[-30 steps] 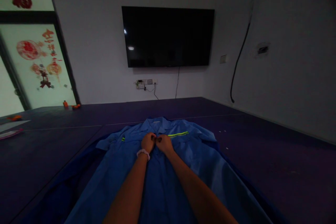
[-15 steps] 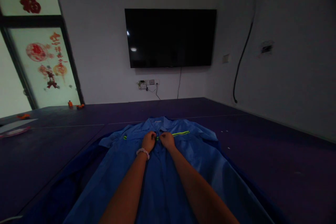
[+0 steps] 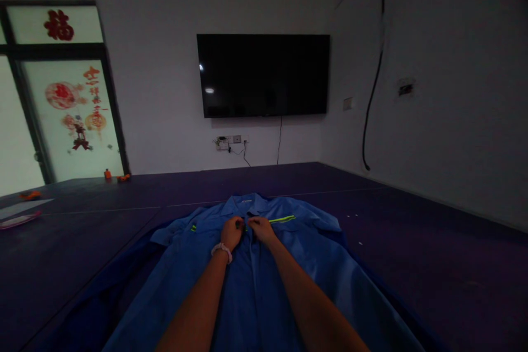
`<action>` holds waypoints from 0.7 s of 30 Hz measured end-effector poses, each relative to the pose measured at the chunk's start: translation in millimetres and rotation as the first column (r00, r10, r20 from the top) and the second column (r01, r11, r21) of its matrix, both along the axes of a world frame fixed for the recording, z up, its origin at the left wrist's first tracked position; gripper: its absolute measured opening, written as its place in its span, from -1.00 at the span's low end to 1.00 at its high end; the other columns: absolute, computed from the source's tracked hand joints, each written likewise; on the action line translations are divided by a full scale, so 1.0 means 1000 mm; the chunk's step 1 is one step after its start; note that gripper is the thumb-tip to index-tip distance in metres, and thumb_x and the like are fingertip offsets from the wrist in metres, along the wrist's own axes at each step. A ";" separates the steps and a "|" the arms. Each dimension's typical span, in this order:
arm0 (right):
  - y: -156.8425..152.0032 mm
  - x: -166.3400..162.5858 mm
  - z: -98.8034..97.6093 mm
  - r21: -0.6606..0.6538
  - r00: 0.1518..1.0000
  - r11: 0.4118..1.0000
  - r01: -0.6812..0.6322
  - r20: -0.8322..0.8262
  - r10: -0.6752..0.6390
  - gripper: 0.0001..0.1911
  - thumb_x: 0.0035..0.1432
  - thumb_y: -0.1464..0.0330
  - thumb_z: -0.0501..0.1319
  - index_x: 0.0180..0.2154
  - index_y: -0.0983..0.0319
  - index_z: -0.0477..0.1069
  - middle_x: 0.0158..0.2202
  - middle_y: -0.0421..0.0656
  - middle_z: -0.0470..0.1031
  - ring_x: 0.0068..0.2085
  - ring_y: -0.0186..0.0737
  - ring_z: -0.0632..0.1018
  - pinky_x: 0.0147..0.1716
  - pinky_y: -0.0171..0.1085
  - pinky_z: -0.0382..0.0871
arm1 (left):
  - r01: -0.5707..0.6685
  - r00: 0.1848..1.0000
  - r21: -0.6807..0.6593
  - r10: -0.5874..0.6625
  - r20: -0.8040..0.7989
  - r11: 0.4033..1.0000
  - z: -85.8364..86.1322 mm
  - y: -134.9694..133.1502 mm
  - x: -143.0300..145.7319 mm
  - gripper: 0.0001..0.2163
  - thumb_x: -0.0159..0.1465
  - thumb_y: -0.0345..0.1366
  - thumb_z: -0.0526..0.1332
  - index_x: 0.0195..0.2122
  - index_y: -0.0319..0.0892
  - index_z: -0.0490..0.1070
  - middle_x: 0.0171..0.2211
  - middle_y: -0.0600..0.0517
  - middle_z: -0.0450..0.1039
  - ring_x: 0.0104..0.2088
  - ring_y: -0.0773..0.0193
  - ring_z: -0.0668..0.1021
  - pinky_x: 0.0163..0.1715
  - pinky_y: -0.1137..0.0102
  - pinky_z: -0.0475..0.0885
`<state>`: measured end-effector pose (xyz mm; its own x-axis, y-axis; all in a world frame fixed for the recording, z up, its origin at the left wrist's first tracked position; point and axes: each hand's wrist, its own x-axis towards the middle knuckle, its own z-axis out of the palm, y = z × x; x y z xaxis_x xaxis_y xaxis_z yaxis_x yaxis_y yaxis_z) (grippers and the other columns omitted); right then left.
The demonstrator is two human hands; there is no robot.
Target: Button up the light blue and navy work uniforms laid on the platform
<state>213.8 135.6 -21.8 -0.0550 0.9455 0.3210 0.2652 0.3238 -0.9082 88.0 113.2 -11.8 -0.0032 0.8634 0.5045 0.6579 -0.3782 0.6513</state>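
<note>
A blue work shirt (image 3: 313, 269) with yellow-green reflective stripes lies spread front-up on a dark purple table (image 3: 433, 242), collar pointing away from me. My left hand (image 3: 231, 232), with a pale band at the wrist, and my right hand (image 3: 260, 229) meet at the shirt's chest, just below the collar. Both are closed in a pinch on the edges of the front placket. What sits between the fingertips is too small and dark to make out.
A black TV (image 3: 264, 75) hangs on the far wall above a power socket (image 3: 231, 140) with cables. Small orange objects (image 3: 115, 176) sit at the table's far left edge by a decorated glass door (image 3: 70, 115). A pale flat item (image 3: 16, 220) lies far left.
The view has tilted slightly, so the scene sits lower in the picture. Both hands stay pinched at the same spot on the shirt's chest.
</note>
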 end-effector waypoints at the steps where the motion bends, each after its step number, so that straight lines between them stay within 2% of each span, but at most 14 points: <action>1: 0.000 0.000 0.000 -0.001 1.000 1.000 -0.009 -0.001 0.009 -0.77 -0.04 0.38 0.06 -0.44 0.32 0.47 -0.70 -0.26 0.32 -0.71 -0.43 0.26 -0.74 -0.45 0.10 | 0.000 1.000 0.004 0.000 0.007 1.000 0.000 0.000 0.000 -0.89 0.10 -0.49 0.11 -0.41 -0.24 0.41 -0.41 0.00 0.48 -0.36 0.32 0.49 -0.31 0.46 0.33; 6: -0.001 0.002 0.000 0.003 0.999 0.999 -0.036 0.013 0.036 -0.74 0.02 0.41 -0.02 -0.38 0.30 0.43 -0.67 -0.26 0.35 -0.73 -0.43 0.25 -0.76 -0.45 0.10 | 0.002 0.999 0.020 -0.003 0.050 1.000 -0.001 0.002 0.002 -0.87 0.12 -0.48 0.09 -0.42 -0.23 0.41 -0.41 0.00 0.48 -0.36 0.32 0.49 -0.29 0.44 0.33; 10: -0.001 0.003 0.000 0.007 0.999 0.999 -0.041 0.030 0.041 -0.78 0.01 0.45 0.00 -0.37 0.28 0.41 -0.62 -0.25 0.39 -0.70 -0.43 0.30 -0.72 -0.45 0.15 | 0.013 0.997 0.021 -0.015 0.073 1.000 -0.001 0.002 0.003 -0.87 0.12 -0.47 0.08 -0.42 -0.22 0.41 -0.42 0.01 0.48 -0.35 0.32 0.49 -0.28 0.43 0.33; 21: -0.005 0.003 0.003 0.029 0.997 0.999 -0.033 0.074 0.030 -0.81 -0.04 0.55 0.00 -0.41 0.26 0.33 -0.70 -0.31 0.30 -0.71 -0.40 0.31 -0.71 -0.45 0.11 | 0.039 0.989 0.043 -0.045 0.144 0.998 0.002 0.000 0.004 -0.88 0.11 -0.46 0.08 -0.48 -0.21 0.40 -0.45 0.03 0.47 -0.36 0.32 0.49 -0.31 0.44 0.34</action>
